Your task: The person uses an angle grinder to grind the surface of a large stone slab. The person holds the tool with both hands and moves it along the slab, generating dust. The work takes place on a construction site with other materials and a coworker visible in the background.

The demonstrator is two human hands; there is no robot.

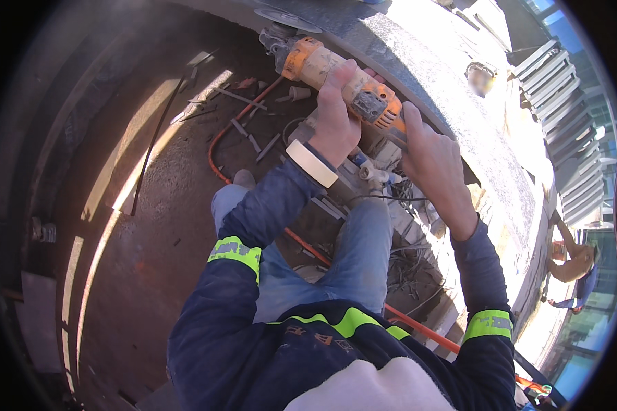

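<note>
An angle grinder [376,103] with a dusty orange and grey body lies slantwise across the top of the view. My left hand [336,116] wraps round the middle of its body. Its rear end is gripped by my right hand [432,161]. The round disc [288,19] at the far end sits at the edge of a grey stone slab [418,58]; I cannot tell whether it touches. A cream ring like a tape roll [311,164] circles my left wrist.
An orange hose [212,154] loops over the dusty floor and passes by my legs. Thin offcuts [247,133], cables [408,264] and a white pipe fitting [373,175] lie below the slab. Another person [572,264] is at the far right, near stacked grey strips [562,103].
</note>
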